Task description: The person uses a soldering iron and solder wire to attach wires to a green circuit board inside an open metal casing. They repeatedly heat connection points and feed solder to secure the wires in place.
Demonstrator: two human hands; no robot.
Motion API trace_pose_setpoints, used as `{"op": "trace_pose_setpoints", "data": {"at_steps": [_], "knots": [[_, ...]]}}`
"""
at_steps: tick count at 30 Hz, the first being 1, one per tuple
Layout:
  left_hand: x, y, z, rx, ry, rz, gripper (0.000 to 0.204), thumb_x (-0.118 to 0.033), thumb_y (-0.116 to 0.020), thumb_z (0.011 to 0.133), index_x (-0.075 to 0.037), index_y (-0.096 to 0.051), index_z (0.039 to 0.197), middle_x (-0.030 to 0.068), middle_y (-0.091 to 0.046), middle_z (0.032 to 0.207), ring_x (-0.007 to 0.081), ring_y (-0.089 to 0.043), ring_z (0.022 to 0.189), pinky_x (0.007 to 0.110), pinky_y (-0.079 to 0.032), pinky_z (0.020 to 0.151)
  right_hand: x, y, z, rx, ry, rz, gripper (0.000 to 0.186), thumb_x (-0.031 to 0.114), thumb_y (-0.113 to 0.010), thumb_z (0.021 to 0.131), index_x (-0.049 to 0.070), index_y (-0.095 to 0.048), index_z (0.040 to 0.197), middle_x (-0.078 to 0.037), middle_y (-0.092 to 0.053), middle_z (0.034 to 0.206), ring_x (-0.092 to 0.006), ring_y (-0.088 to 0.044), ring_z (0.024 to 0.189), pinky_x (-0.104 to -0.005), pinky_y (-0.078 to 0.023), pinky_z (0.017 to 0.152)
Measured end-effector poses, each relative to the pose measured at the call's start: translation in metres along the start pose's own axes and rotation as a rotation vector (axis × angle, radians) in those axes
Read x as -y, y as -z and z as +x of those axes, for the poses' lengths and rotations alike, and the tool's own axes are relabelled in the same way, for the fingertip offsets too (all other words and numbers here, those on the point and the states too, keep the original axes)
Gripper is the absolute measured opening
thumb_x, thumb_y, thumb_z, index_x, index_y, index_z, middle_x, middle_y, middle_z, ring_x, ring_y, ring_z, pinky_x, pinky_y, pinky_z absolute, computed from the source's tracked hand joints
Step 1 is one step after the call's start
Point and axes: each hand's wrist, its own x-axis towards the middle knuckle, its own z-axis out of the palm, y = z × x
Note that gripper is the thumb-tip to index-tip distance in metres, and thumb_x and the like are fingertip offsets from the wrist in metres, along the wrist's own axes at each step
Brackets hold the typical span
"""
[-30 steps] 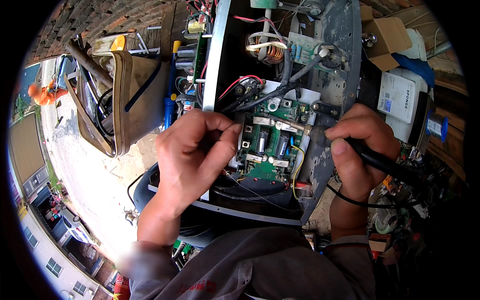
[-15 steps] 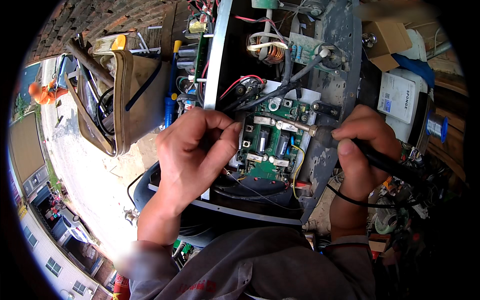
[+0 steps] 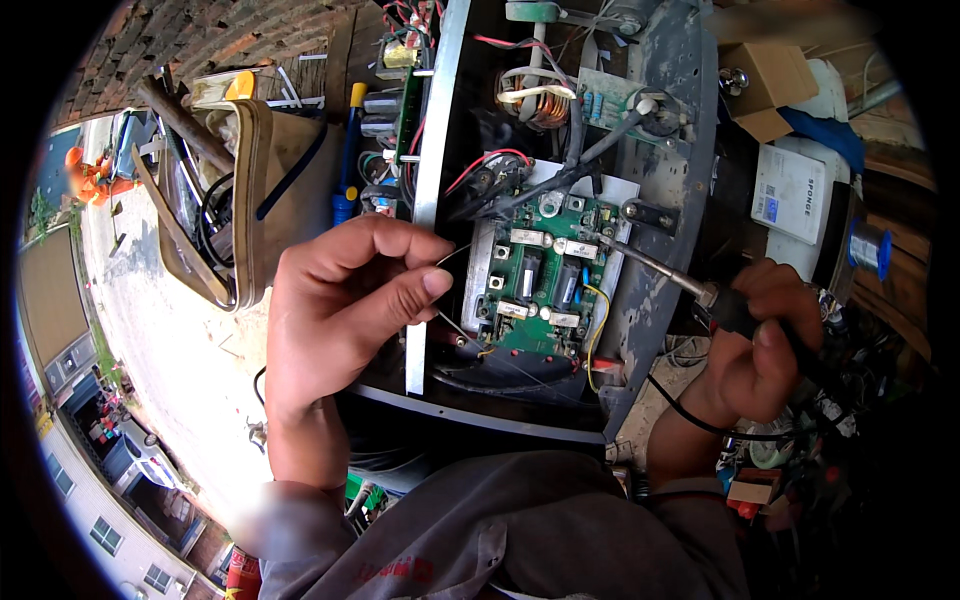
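Note:
In my right hand (image 3: 762, 345) is a soldering iron (image 3: 660, 266); my fingers wrap its black handle, and its metal shaft points left, the tip at the upper right part of a green circuit board (image 3: 540, 342). Whether the tip touches a joint is too small to tell. My left hand (image 3: 335, 310), left of the board, pinches a thin solder wire (image 3: 456, 324) between thumb and forefinger. White rectangular resistors (image 3: 527, 237), dark components and a yellow wire (image 3: 603, 330) are on the board, which lies inside an open metal housing (image 3: 660, 190).
A metal bar (image 3: 432, 150) runs along the housing's left side. A tan tool bag (image 3: 285, 190) and a blue-yellow tool (image 3: 347, 170) lie left. At right are a cardboard box (image 3: 765, 85), a white box (image 3: 790, 195) and a wire spool (image 3: 869, 250). The iron's black cord (image 3: 690, 415) loops below.
My right hand has drawn back right and down, pulling the iron's tip rightward across the board. My left hand has moved left and a little down, away from the board, still pinching the solder wire.

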Motion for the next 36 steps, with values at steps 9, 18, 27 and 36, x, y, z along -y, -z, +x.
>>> {"op": "trace_pose_setpoints", "data": {"at_steps": [9,18,27,36], "knots": [[0.006,-0.008,0.0,0.007,-0.091,0.066,0.013,0.002,-0.073,0.092,0.005,-0.069,0.104,0.0022,-0.069,0.089,0.0058,-0.061,0.076,0.022,-0.05,0.068,0.006,0.011,-0.018,-0.033,0.021,-0.016,0.026,0.02,-0.056,0.089,-0.004,-0.056,0.099,-0.013,-0.05,0.081,-0.0184,-0.043,0.072,-0.0326,-0.036,0.062],[0.003,-0.019,-0.003,-0.03,-0.095,0.197,0.01,-0.002,-0.071,0.095,0.005,-0.068,0.101,0.002,-0.067,0.081,0.0055,-0.061,0.066,0.022,-0.05,0.057,0.022,0.006,-0.041,-0.145,0.029,-0.196,0.039,0.017,-0.072,0.086,-0.006,-0.06,0.115,-0.015,-0.059,0.098,-0.018,-0.052,0.08,-0.029,-0.043,0.067],[0.01,-0.02,-0.001,-0.104,-0.285,0.444,0.006,-0.003,-0.069,0.095,0.003,-0.066,0.093,0.0012,-0.065,0.07,0.0032,-0.059,0.06,0.021,-0.047,0.054,0.022,-0.024,-0.029,-0.057,0.044,-0.223,0.022,0.007,-0.075,0.086,-0.006,-0.067,0.103,-0.01,-0.062,0.084,-0.0132,-0.056,0.073,-0.0262,-0.042,0.066],[0.021,-0.017,0.002,-0.201,-0.367,0.587,0.004,-0.001,-0.071,0.086,0.001,-0.068,0.088,0.0076,-0.066,0.072,0.0107,-0.062,0.061,0.026,-0.05,0.059,0.003,-0.042,-0.012,0.026,0.047,-0.22,0.014,0.004,-0.073,0.086,-0.004,-0.068,0.096,-0.009,-0.063,0.077,-0.011,-0.055,0.064,-0.0244,-0.041,0.058]]}}
